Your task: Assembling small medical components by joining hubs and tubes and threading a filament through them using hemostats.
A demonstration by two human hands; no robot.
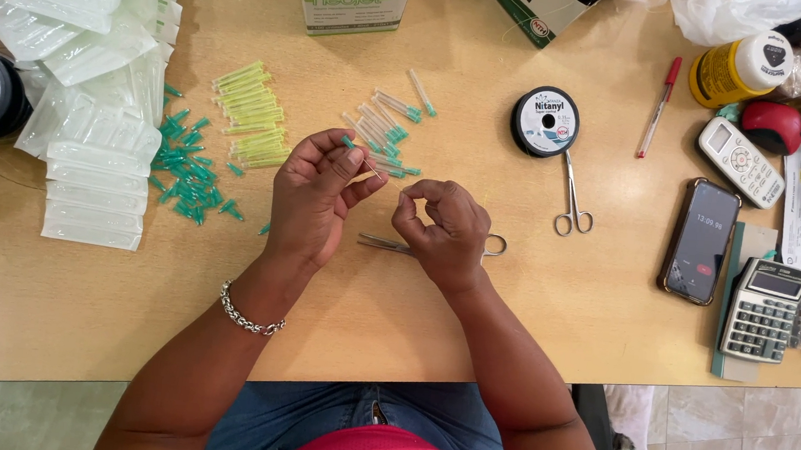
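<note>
The left hand [313,199] is pinched shut on a small needle with a teal hub [350,142], its thumb and forefinger holding the thin shaft pointing toward the other hand. The right hand [441,231] sits just beside it, fingertips closed together as if on a fine thread, though the thread itself is too thin to make out. Judged from this pose, the work goes best with both wrists resting on the desk [69,311], the needle held steady and only the right fingertips moving, so the two pinches meet squarely.

Under the right hand lies a pair of scissors [389,244], partly hidden. Just beyond the left hand's fingers lie loose capped needles [386,121] in a scatter. Further out to that hand's left are a row of yellow-green tubes [250,113], a heap of teal caps [185,175] and stacked clear packets [95,196]. Beyond the right hand stand a spool of line [545,121] and a second pair of scissors [572,198]; well apart to its right lie a phone [699,241] and a calculator [764,309].
</note>
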